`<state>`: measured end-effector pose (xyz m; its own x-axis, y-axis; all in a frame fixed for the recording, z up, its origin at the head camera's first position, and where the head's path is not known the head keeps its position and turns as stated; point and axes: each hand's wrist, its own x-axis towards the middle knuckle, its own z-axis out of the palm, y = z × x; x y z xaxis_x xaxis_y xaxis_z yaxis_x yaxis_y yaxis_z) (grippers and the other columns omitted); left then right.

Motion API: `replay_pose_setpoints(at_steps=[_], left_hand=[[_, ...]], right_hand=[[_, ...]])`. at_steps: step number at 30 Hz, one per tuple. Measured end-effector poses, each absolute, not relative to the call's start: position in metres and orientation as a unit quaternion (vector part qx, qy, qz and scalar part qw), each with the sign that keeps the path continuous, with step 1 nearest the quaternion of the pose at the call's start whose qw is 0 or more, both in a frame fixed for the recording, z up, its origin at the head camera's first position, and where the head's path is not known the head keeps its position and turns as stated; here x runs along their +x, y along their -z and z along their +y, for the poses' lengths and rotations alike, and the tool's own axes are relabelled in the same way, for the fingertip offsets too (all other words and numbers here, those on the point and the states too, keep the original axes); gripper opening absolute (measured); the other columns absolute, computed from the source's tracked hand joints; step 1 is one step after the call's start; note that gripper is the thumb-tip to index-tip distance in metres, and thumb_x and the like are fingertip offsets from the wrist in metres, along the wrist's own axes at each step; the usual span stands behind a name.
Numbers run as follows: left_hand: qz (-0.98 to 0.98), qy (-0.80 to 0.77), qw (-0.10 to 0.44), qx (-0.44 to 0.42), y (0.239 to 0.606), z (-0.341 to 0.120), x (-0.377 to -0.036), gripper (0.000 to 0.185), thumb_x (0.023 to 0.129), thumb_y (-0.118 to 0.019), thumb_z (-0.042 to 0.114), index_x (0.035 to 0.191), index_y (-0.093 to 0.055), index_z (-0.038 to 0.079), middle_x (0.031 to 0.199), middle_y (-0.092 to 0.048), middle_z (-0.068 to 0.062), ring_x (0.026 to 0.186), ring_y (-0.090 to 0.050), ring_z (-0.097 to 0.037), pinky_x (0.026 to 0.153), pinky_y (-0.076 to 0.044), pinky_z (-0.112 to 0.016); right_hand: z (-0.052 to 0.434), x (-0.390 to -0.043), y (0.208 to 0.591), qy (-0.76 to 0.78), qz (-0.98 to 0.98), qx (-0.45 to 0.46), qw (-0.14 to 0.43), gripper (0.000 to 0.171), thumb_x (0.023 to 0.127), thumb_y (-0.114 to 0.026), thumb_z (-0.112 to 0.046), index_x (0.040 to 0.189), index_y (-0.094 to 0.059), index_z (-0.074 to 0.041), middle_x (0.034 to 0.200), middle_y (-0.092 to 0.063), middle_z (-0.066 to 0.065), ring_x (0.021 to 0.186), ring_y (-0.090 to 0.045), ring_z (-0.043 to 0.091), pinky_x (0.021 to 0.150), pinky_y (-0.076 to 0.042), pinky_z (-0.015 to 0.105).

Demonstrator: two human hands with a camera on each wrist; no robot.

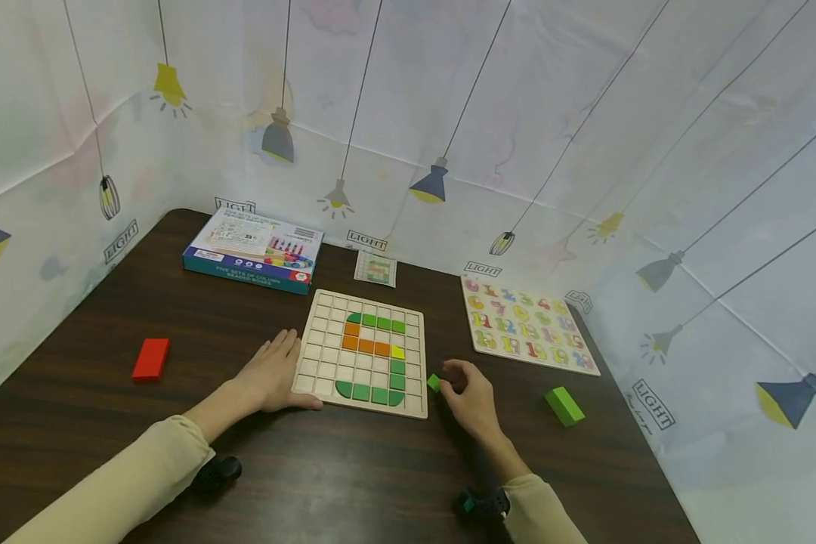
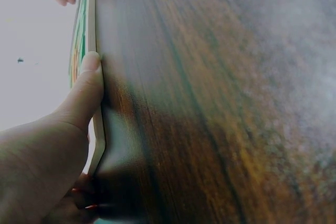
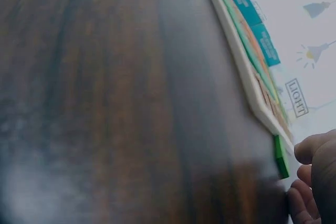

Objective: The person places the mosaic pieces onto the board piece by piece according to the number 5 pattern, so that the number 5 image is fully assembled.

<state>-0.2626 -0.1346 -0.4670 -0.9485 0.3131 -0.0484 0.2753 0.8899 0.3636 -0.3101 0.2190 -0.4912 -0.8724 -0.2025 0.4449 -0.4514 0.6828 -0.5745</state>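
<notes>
- Left hand (image 1: 275,372): flat on the dark wooden table (image 1: 353,483), fingers straight, resting against the left edge of the wooden grid board (image 1: 326,355); thumb (image 2: 86,90) pressed along the board's near edge; nothing held.
- Right hand (image 1: 472,393): fingers curled, pinching a small green tile (image 1: 434,382) just off the board's lower right corner, tile on or just above the table.
- Wooden grid board: lying flat, centre of table, between both hands; green, orange and one yellow tile seated in cells, forming a figure like a 5.
- Pattern card (image 1: 375,269): just behind the board, near the wall.
- Blue box (image 1: 255,251): back left.
- Number puzzle board (image 1: 527,325): right of the grid board.
- Red block (image 1: 151,359): left of left hand, well apart.
- Green block (image 1: 564,406): right of right hand, near.
</notes>
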Motion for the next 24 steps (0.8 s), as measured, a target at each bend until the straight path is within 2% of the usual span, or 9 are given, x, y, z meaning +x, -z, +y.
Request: replay_pose_setpoints(at_steps=[9,24], left_hand=[[0.971,-0.174,0.052,0.152,0.4689,-0.1353,-0.2619,0.116,0.073,-0.063,0.069,0.141,-0.023,-0.016,0.148,-0.017,-0.033,0.138,-0.014,-0.044,0.109,-0.017,-0.055],[0.970,-0.179,0.054,0.153,0.4676,-0.1348,-0.2624,0.117,0.073,-0.063,0.069,0.140,-0.024,-0.017,0.148,-0.018,-0.034,0.138,-0.015,-0.045,0.109,-0.017,-0.055]], right_hand=[[0.2167,-0.3098,0.4945,-0.350,-0.908,0.185,0.139,0.034,0.077,-0.074,0.000,0.109,-0.062,0.002,0.098,-0.065,0.012,0.086,-0.063,0.025,0.074,-0.053,0.038],[0.2138,-0.3089,0.4968,-0.342,-0.913,0.167,0.146,0.029,0.079,-0.072,0.001,0.107,-0.064,0.000,0.096,-0.066,0.009,0.086,-0.062,0.022,0.076,-0.052,0.037]])
